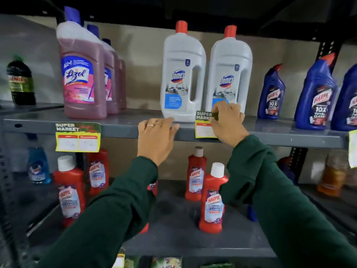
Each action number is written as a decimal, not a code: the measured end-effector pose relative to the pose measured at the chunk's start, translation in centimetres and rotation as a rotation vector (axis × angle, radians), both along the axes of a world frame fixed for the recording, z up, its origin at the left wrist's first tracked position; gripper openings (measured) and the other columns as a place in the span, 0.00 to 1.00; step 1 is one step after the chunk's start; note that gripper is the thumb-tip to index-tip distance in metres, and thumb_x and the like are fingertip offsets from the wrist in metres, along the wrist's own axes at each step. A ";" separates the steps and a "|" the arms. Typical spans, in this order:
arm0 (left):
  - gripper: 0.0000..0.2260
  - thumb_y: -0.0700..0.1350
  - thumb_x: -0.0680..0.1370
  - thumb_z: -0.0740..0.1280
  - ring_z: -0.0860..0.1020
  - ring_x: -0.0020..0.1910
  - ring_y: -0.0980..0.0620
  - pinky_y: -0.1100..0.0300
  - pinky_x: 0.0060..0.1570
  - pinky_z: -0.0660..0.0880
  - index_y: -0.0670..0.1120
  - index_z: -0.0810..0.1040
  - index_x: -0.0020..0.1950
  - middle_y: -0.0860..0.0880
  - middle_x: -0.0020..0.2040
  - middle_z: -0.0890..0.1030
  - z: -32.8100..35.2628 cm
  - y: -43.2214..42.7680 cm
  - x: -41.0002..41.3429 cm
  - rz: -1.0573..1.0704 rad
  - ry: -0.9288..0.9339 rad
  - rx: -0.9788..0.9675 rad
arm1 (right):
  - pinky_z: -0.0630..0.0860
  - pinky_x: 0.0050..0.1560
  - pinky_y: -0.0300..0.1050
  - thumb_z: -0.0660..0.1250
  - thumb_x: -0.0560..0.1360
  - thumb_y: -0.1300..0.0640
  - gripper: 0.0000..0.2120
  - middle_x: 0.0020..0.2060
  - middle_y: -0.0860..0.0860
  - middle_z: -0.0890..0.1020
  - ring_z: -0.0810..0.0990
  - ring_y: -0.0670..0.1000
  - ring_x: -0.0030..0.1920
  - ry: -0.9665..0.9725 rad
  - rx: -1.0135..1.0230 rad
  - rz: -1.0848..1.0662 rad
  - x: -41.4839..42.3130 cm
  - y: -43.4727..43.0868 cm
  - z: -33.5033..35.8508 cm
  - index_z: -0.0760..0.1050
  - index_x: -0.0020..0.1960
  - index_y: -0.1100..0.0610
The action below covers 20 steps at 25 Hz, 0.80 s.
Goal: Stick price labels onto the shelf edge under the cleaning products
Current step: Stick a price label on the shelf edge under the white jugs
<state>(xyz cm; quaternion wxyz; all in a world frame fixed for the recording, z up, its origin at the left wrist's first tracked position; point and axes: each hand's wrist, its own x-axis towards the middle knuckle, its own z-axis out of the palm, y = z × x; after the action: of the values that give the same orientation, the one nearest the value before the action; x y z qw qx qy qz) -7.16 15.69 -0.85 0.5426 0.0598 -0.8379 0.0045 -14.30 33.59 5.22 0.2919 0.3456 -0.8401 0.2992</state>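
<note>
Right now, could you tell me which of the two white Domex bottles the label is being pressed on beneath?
The right Domex bottle: the right hand pinches the price label at the shelf edge under it. The left Domex bottle has none below.

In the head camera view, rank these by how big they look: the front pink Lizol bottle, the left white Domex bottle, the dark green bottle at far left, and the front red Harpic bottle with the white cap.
1. Pink Lizol bottle and white Domex bottle: too alike to rank.
2. Red Harpic bottle.
3. Dark green bottle, though it stands farther back.
</note>
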 end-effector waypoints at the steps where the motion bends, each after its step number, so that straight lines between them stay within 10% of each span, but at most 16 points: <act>1: 0.20 0.54 0.79 0.54 0.75 0.53 0.41 0.47 0.55 0.58 0.43 0.73 0.61 0.41 0.51 0.82 0.2 0.6 0.2 -0.061 -0.023 0.071 | 0.57 0.53 0.51 0.61 0.72 0.65 0.09 0.46 0.53 0.71 0.65 0.58 0.55 0.013 -0.030 0.064 0.7 0.7 -0.1 0.65 0.48 0.54; 4: 0.22 0.55 0.78 0.57 0.70 0.61 0.45 0.44 0.63 0.57 0.47 0.64 0.69 0.45 0.59 0.78 1.3 3.3 0.3 -0.373 -0.066 0.201 | 0.57 0.52 0.48 0.63 0.72 0.66 0.10 0.42 0.47 0.75 0.70 0.51 0.48 0.016 -0.016 0.248 2.3 2.6 -0.3 0.66 0.46 0.53; 9: 0.11 0.48 0.77 0.60 0.77 0.43 0.49 0.40 0.47 0.72 0.46 0.80 0.48 0.49 0.42 0.82 1.4 6.1 -0.6 -0.457 -0.019 0.025 | 0.74 0.50 0.40 0.68 0.70 0.67 0.11 0.42 0.50 0.79 0.78 0.52 0.47 -0.011 -0.108 0.435 1.9 4.7 -1.6 0.73 0.50 0.57; 20: 0.03 0.42 0.76 0.67 0.66 0.63 0.54 0.48 0.67 0.55 0.46 0.80 0.44 0.56 0.56 0.75 0.4 7.3 -1.7 -0.434 -0.028 0.314 | 0.74 0.48 0.47 0.70 0.70 0.61 0.05 0.46 0.53 0.75 0.75 0.52 0.47 0.030 -0.146 0.318 -2.3 6.2 -4.5 0.80 0.40 0.63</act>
<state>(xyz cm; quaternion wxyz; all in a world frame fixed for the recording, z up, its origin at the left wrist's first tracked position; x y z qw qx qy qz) -8.83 23.04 -0.48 0.5034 -0.0376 -0.8288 -0.2412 -16.64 39.79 0.68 0.2777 0.4566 -0.7465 0.3965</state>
